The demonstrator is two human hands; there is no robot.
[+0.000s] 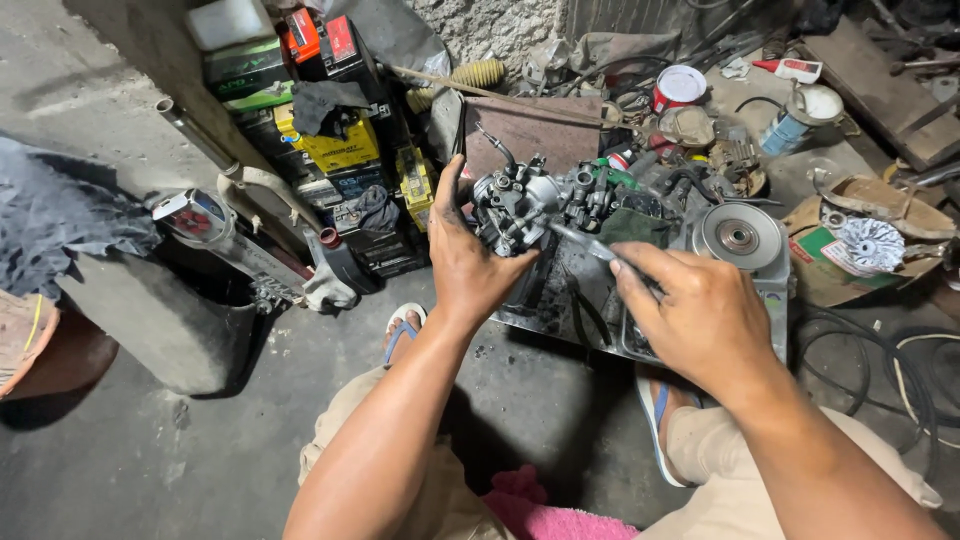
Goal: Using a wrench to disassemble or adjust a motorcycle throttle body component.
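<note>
- Your left hand (465, 262) is clamped on the carburetor (520, 205), thumb up along its left side and fingers curled under it, holding it above the metal tray (560, 300).
- Your right hand (700, 320) is closed around the handle of a screwdriver (585, 240); its shaft runs up and to the left from that grip, and the tip meets the carburetor's right face.
- So the carburetor lies up-left of your right grip, in line with the tool's long axis; your left hand is the nearer one, already on it.
- Count: one carburetor, one screwdriver, two hands, both yours.
- Just right of the carburetor lies a dark green rag (635, 228), and further right a round pulley (738, 236) rests on an engine cover.
- Behind the carburetor, to the right, stands one red-and-white can (678, 88); further right is a spray can (785, 130).
- Left of the carburetor, boxy batteries (335, 150) are stacked, more than I can count surely.
- Below it, two blue-strapped sandals show on the floor (150, 450).
</note>
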